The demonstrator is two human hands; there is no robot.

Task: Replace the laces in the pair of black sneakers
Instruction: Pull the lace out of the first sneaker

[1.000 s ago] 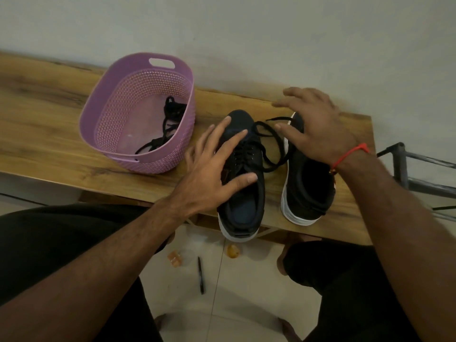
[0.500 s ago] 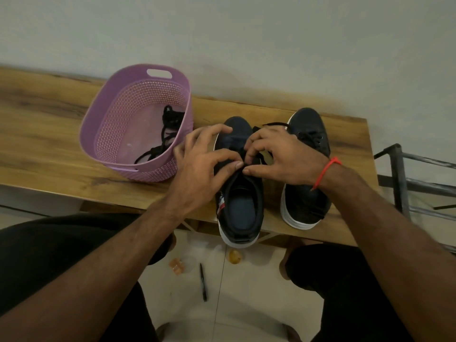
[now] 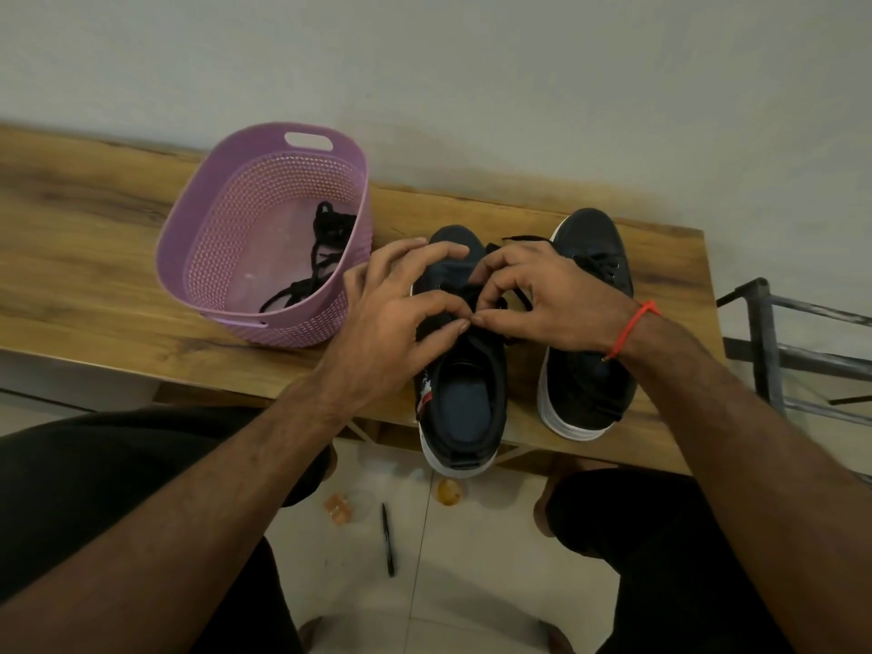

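Two black sneakers with white soles stand side by side on the wooden bench, toes toward the wall. Both my hands sit over the laced part of the left sneaker (image 3: 460,408). My left hand (image 3: 401,313) pinches its black lace between thumb and forefinger, its other fingers spread over the toe. My right hand (image 3: 542,290) pinches the same lace (image 3: 512,302) just beside it, fingertips nearly touching the left hand's. The right sneaker (image 3: 590,389) stands untouched under my right wrist, its lace end trailing across the toe. Loose black laces (image 3: 321,257) lie in the purple basket.
The purple perforated basket (image 3: 212,228) stands on the bench (image 3: 94,257) left of the shoes. A metal rack (image 3: 774,351) stands at the right. On the tiled floor below lie a black pen (image 3: 388,540) and small orange bits. My knees flank the gap.
Both hands were open a second ago, the right one over the right sneaker. They have come together over the left sneaker and now pinch its lace.
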